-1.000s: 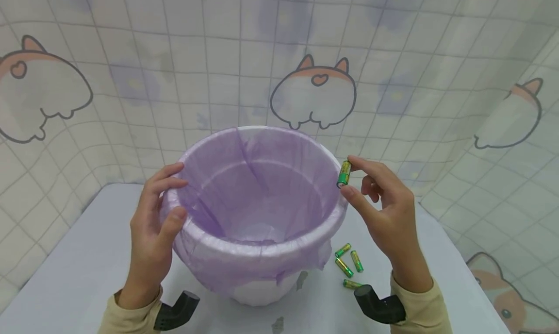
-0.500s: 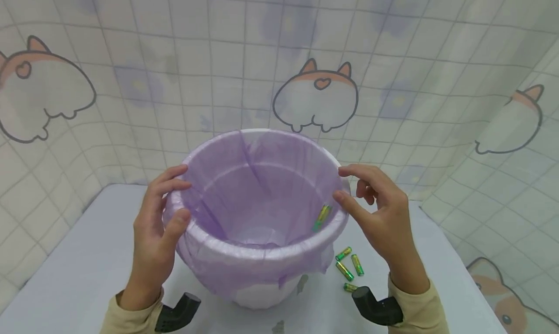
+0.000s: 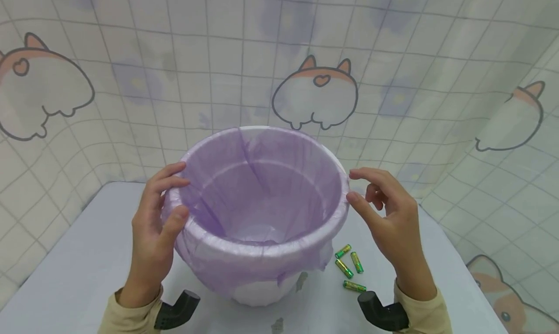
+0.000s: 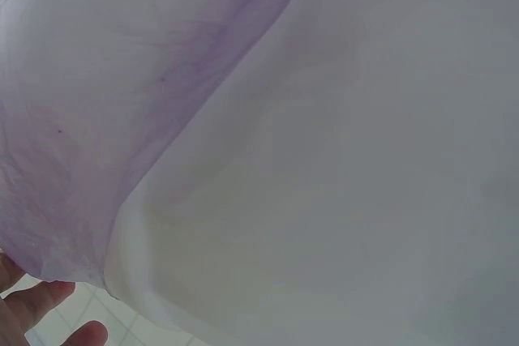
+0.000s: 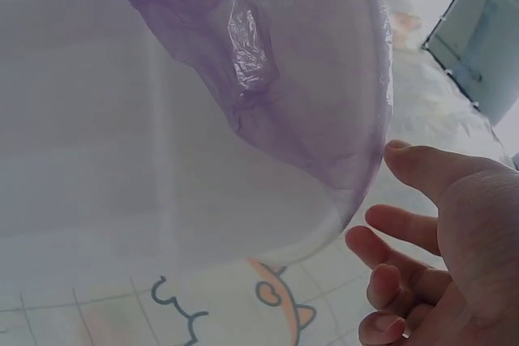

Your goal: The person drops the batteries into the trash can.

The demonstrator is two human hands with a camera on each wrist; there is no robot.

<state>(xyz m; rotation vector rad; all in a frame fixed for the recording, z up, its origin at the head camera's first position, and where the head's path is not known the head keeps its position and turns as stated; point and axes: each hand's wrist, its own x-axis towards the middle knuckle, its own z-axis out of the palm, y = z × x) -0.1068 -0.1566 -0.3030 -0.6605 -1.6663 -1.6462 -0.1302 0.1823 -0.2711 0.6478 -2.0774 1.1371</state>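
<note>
A white trash bin (image 3: pixel 255 295) stands on the table, lined with a purple plastic bag (image 3: pixel 257 263) folded over its rim. My left hand (image 3: pixel 155 229) grips the rim at the left, fingertips inside and thumb on the near side. At the right rim, my right hand (image 3: pixel 390 215) holds nothing; its thumb and index finger are parted, with the thumb tip right at the bag's edge. In the right wrist view, the other fingers (image 5: pixel 385 285) curl loosely beside the bin. Several green-and-gold batteries (image 3: pixel 344 268) lie on the table right of the bin.
The light grey table (image 3: pixel 87 271) extends around the bin. Behind it hangs a tiled-pattern curtain (image 3: pixel 209 57) with dog drawings. A black wrist-camera mount (image 3: pixel 384 310) sits on each sleeve, the right one close to the nearest battery (image 3: pixel 354 286).
My right hand released a battery into the bin, where it fell along the right inner wall and out of sight. That hand then drew slightly right. My left hand stays on the rim.
</note>
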